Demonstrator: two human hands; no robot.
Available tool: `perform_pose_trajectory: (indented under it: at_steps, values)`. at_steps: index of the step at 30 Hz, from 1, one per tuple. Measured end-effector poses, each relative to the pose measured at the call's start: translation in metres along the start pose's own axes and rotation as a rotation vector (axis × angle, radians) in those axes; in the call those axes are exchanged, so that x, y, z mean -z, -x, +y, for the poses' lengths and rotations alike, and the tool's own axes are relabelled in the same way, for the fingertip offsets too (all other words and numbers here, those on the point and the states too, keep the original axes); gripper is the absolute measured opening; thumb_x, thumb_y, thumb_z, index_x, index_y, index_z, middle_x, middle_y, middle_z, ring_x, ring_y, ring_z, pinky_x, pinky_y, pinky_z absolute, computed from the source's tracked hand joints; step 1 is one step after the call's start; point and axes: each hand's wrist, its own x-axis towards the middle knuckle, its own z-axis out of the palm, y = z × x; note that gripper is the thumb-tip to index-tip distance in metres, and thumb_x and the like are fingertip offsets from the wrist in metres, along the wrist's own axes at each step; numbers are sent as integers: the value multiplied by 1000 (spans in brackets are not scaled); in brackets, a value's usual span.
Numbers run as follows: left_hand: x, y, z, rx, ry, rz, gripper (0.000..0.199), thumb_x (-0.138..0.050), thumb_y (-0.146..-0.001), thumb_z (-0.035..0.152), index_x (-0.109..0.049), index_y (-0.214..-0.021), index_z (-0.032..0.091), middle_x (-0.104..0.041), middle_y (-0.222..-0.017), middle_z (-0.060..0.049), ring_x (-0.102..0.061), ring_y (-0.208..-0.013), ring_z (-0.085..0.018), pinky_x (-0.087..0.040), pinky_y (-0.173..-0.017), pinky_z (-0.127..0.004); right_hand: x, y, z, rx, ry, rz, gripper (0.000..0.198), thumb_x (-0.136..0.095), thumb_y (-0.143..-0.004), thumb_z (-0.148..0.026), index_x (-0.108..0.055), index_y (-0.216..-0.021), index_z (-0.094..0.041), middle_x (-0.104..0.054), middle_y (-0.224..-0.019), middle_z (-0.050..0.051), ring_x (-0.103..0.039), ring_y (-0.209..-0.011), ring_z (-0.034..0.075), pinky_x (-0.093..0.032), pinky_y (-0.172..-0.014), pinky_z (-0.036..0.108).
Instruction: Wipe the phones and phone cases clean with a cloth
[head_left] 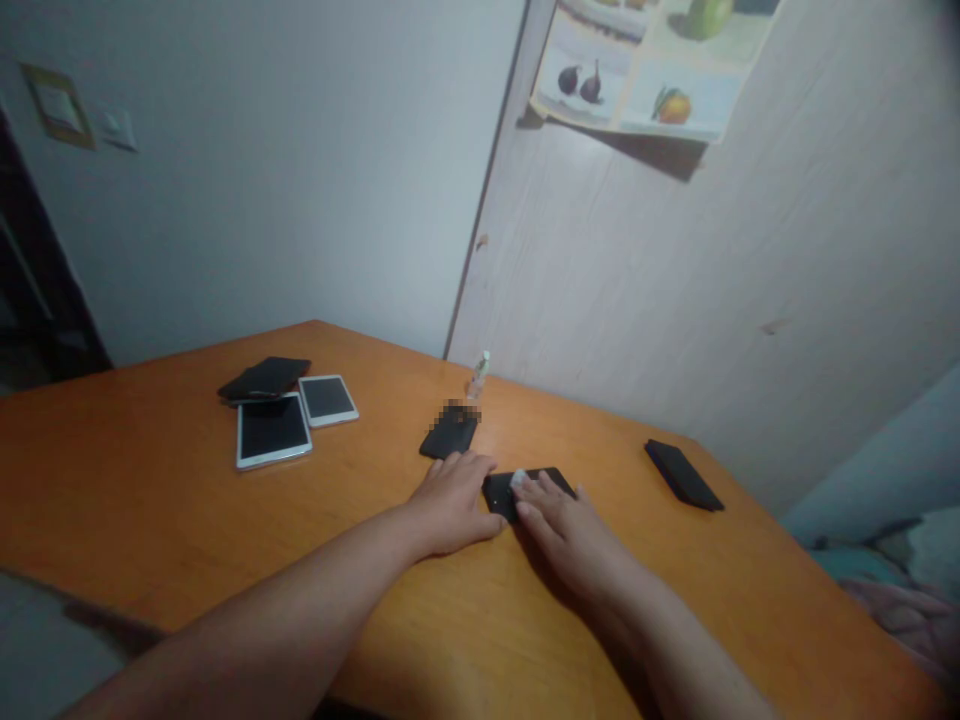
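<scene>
A black tablet (pixel 547 478) lies flat on the orange-brown table, partly covered by my hands. My left hand (pixel 457 505) rests at its left end, thumb and forefinger spread around that edge and steadying it. Under the fingertips of my right hand (pixel 566 525) is a small white wipe (pixel 518 480), pressed against the tablet's surface. Just beyond my left fingers sits another dark flat device (pixel 448 435), its far end blurred out. A small clear bottle (pixel 478 378) with a pale cap stands upright behind it.
On the left lie a white-framed tablet (pixel 274 432), a smaller white-framed tablet (pixel 328 400) and a black case or tablet (pixel 266 378). A black folded case (pixel 682 474) is near the table's right edge. Walls border the table (pixel 390 370) at the back.
</scene>
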Motion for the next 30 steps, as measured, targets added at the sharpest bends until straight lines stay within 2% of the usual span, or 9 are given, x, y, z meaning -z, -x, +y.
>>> perform_pose_trajectory:
  at_steps: [3, 9, 11, 16, 18, 21, 23, 28, 30]
  values:
    - [1, 0, 0, -6, 1, -1, 59, -69, -75, 52, -57, -124, 22, -62, -123, -9, -56, -113, -32, -46, -95, -43, -2, 0, -6, 126, -70, -48, 56, -22, -104, -56, -43, -150, -32, -36, -159, 3, -21, -151, 29, -9, -118, 64]
    - [3, 0, 1, 12, 7, -12, 62, -71, -72, 49, -55, -126, 22, -62, -126, -10, -56, -116, -33, -45, -96, -43, 1, -13, 24, -250, 23, 102, 54, -25, -104, -50, -47, -148, -26, -39, -157, 6, -22, -149, 36, -8, -114, 72]
    - [3, 0, 1, 10, 6, -12, 59, -71, -72, 48, -56, -124, 23, -63, -124, -10, -56, -115, -33, -46, -95, -43, 0, -10, 17, -184, 3, 92, 55, -25, -104, -50, -46, -149, -26, -38, -158, 7, -22, -150, 34, -9, -116, 69]
    - [0, -1, -1, -10, -1, 1, 52, -67, -76, 45, -55, -122, 24, -63, -121, -8, -57, -111, -31, -46, -93, -42, -5, -6, -12, 158, -106, -16, 53, -23, -104, -52, -40, -151, -34, -33, -160, 2, -20, -151, 28, -6, -118, 64]
    - [0, -1, -2, -10, -11, -5, 55, -67, -75, 45, -54, -123, 23, -63, -123, -9, -57, -113, -31, -45, -94, -42, -3, -12, -4, 62, -94, 16, 52, -23, -105, -50, -41, -151, -33, -34, -160, 2, -21, -151, 30, -7, -118, 66]
    - [1, -3, -2, -3, -28, -24, 59, -68, -74, 46, -53, -126, 21, -61, -126, -10, -55, -116, -32, -44, -95, -42, -1, -22, 19, -242, -43, 118, 52, -25, -105, -48, -43, -150, -29, -34, -160, 4, -21, -150, 34, -7, -115, 71]
    - [0, -4, -2, -3, -32, -32, 61, -68, -74, 46, -52, -127, 20, -61, -127, -11, -55, -117, -33, -44, -96, -42, -2, -23, 24, -315, -27, 155, 53, -26, -104, -48, -43, -150, -27, -33, -160, 4, -20, -150, 36, -7, -114, 72]
    - [-1, -4, -2, -14, -39, -13, 51, -64, -78, 41, -53, -125, 23, -63, -123, -9, -57, -113, -30, -43, -94, -41, -10, -18, -7, 84, -96, 59, 52, -25, -104, -50, -39, -152, -34, -34, -160, 2, -21, -150, 30, -5, -117, 67]
    - [-1, -4, -3, -12, -42, -17, 51, -63, -78, 42, -53, -125, 25, -63, -122, -8, -57, -113, -30, -43, -94, -41, -10, -21, -10, 112, -104, 50, 51, -25, -104, -50, -39, -151, -36, -35, -160, 2, -22, -150, 30, -5, -116, 68]
